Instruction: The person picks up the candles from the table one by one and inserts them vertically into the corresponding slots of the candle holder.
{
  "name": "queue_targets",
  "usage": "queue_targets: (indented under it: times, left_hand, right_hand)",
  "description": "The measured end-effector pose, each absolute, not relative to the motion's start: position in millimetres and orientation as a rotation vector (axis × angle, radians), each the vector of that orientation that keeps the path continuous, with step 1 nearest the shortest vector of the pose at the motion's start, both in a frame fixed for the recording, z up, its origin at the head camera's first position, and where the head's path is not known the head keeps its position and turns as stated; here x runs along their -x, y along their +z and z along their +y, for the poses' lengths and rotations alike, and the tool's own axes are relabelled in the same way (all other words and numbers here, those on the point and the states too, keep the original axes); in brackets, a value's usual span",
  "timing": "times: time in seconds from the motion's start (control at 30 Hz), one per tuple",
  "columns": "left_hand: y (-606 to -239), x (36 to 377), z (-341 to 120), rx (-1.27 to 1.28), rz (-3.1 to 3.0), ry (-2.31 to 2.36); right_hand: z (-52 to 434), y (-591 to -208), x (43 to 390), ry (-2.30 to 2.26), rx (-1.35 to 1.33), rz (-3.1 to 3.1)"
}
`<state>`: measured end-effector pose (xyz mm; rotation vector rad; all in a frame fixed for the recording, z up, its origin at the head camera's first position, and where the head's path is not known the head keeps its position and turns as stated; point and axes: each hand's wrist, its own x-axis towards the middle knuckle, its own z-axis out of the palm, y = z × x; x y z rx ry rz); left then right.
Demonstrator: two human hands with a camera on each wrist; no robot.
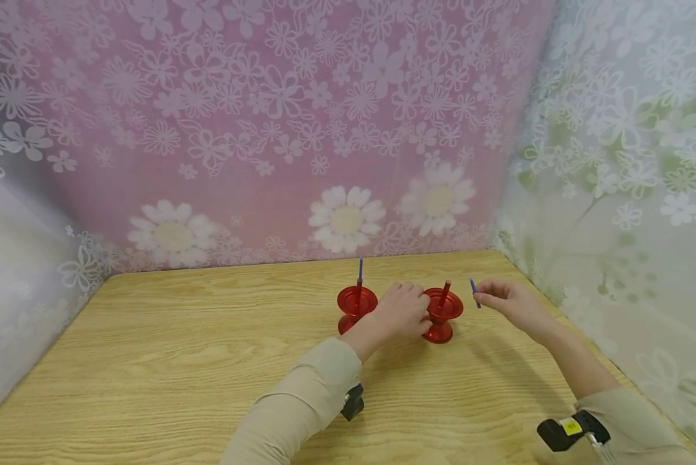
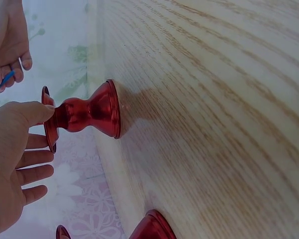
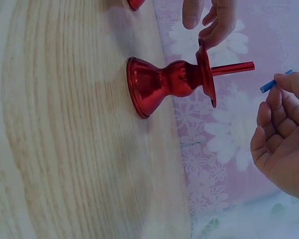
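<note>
Two red metal candle holders stand upright on the table, each with a wide dish and a thin upright tube. My left hand [image 1: 403, 311] pinches the dish rim of the right candle holder [image 1: 439, 332], thumb on the rim in the left wrist view. A bare red tube [image 3: 234, 68] rises from that dish. Just right of it, my right hand [image 1: 513, 307] pinches a thin blue stick [image 3: 267, 87], like a slim candle, apart from the tube. The left candle holder [image 1: 354, 311] has another blue stick [image 1: 360, 268] upright in its tube; my left hand partly hides its base.
Both holders stand on a wood-grain table [image 1: 179, 349], toward its back right. A pink flowered backdrop [image 1: 255, 161] rises behind it. A pale flowered wall [image 1: 615, 194] borders the right side, close to my right forearm.
</note>
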<state>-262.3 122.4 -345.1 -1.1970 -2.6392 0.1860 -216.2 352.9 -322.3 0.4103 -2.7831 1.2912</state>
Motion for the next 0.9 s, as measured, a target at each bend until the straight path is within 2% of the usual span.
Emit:
queue_targets:
  times: [0.9]
  left_hand:
    - [-339, 273, 119, 1.222, -2.646, 0.156]
  right_hand:
    - [323, -300, 243, 1.252, -0.247, -2.723]
